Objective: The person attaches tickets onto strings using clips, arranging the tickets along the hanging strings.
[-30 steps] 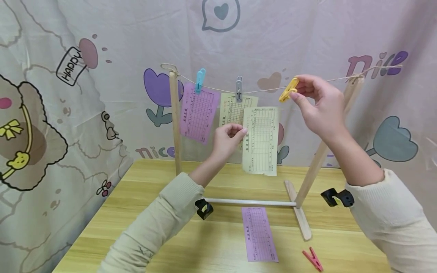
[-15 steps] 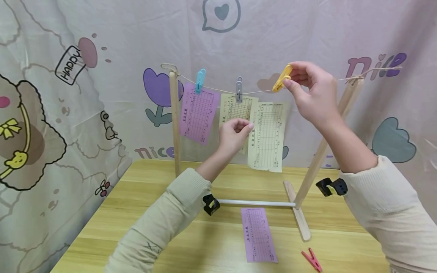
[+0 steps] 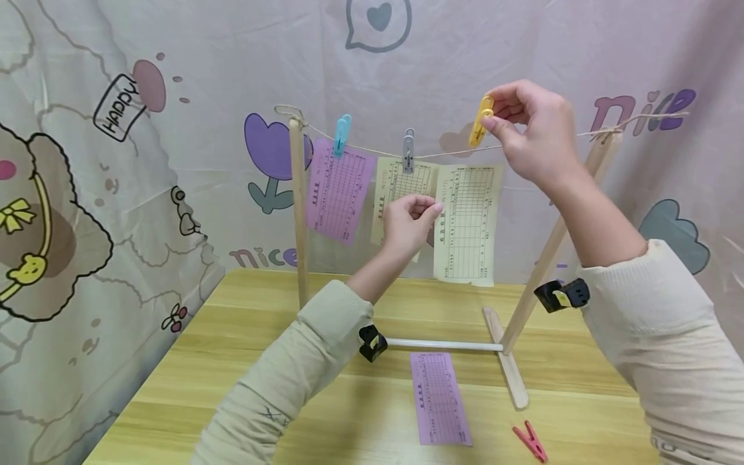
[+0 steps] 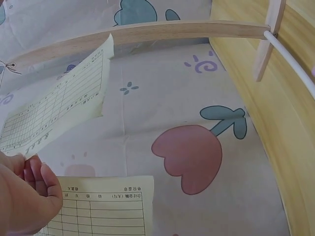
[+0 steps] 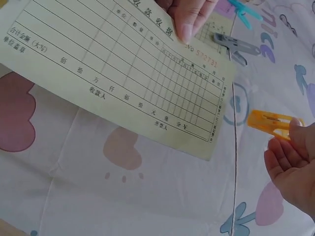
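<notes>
My left hand (image 3: 409, 223) pinches the left edge of a pale yellow receipt slip (image 3: 467, 226), which hangs upright just below the string (image 3: 447, 155). My right hand (image 3: 535, 132) holds a yellow clothespin (image 3: 481, 121) between thumb and fingers, its tip slightly above the string. In the right wrist view the clothespin (image 5: 270, 122) stands apart from the slip (image 5: 123, 73), with the string between them. Left of the held slip, a grey clothespin (image 3: 409, 152) clips another pale yellow slip (image 3: 398, 177) to the string, and a blue clothespin (image 3: 341, 135) clips a purple slip (image 3: 340, 194).
Two wooden posts (image 3: 299, 213) carry the string, joined low down by a white rod (image 3: 444, 345). On the wooden table (image 3: 232, 361) lie a purple slip (image 3: 440, 399) and a pink clothespin (image 3: 530, 442). A patterned cloth (image 3: 232, 64) hangs behind.
My left hand has moved the pale yellow slip right and up toward the string. My right hand has lifted the yellow clothespin up and a little left, turning it more upright.
</notes>
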`<state>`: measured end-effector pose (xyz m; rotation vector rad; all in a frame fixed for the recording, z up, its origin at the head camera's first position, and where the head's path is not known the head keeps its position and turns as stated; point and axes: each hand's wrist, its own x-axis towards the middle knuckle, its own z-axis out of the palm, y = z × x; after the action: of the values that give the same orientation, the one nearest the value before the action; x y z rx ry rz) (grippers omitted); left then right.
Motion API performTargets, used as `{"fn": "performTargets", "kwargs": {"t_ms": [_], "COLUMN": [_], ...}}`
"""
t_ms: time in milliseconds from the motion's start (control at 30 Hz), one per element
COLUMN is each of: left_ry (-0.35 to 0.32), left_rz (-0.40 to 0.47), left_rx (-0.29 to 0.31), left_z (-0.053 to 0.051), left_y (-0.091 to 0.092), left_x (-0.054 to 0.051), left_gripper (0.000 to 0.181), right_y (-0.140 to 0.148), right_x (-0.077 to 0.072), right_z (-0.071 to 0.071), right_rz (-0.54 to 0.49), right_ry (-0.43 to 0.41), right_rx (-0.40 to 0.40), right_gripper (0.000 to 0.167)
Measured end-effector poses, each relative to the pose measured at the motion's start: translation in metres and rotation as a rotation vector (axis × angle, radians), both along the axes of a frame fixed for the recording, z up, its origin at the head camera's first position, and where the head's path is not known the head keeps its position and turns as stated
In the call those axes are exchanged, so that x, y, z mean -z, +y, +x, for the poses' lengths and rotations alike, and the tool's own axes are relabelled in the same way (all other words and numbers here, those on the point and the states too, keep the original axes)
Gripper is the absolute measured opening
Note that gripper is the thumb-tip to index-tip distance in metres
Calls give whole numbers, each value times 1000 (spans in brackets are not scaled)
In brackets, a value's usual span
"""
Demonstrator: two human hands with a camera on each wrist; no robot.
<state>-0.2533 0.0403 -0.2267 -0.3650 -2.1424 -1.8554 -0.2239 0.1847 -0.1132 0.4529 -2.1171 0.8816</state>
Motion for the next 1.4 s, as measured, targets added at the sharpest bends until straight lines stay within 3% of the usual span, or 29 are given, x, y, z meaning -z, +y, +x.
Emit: {"fn": "performTargets", "kwargs": {"t_ms": [200, 533, 1400], "left_ry": [-17, -32, -21], "left_rz": [34, 29, 29], "left_rx": [2, 10, -20], "left_z": [0, 0, -1], "left_y": [5, 10, 12], "left_x": [-1, -2, -2], "left_gripper": [15, 15, 15], "right_y": [5, 16, 25], "right_x": [-4, -8, 2], "right_z": [0, -4, -9], "right_rz": [67, 57, 87], "right_ry": [-48, -155, -269], "right_rx": [25, 12, -24], "right_gripper": [24, 24, 24]}}
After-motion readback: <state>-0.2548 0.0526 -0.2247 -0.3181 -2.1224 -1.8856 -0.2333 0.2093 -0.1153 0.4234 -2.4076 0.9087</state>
